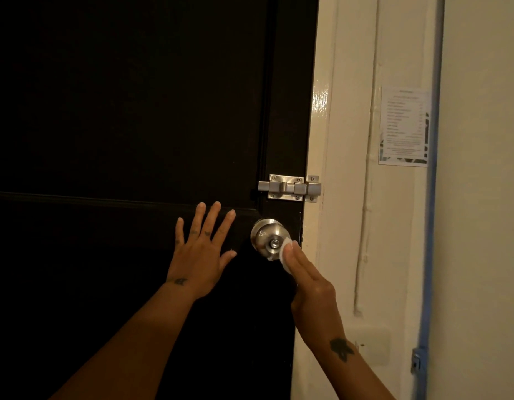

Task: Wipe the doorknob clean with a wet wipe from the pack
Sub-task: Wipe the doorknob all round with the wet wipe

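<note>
A round silver doorknob (268, 238) sits near the right edge of a black door (129, 111). My right hand (309, 277) presses a folded white wet wipe (286, 254) against the knob's right side, fingers straight along the wipe. My left hand (202, 249) lies flat on the door just left of the knob, fingers spread, holding nothing. Small white specks show on the knob's face and lower rim. The wipe pack is out of view.
A silver slide bolt (290, 187) is mounted just above the knob, bridging door and cream frame (322, 140). A printed paper notice (404, 125) hangs on the wall at right, beside a blue pipe (431, 197). A pale switch plate (371, 346) sits low on the wall.
</note>
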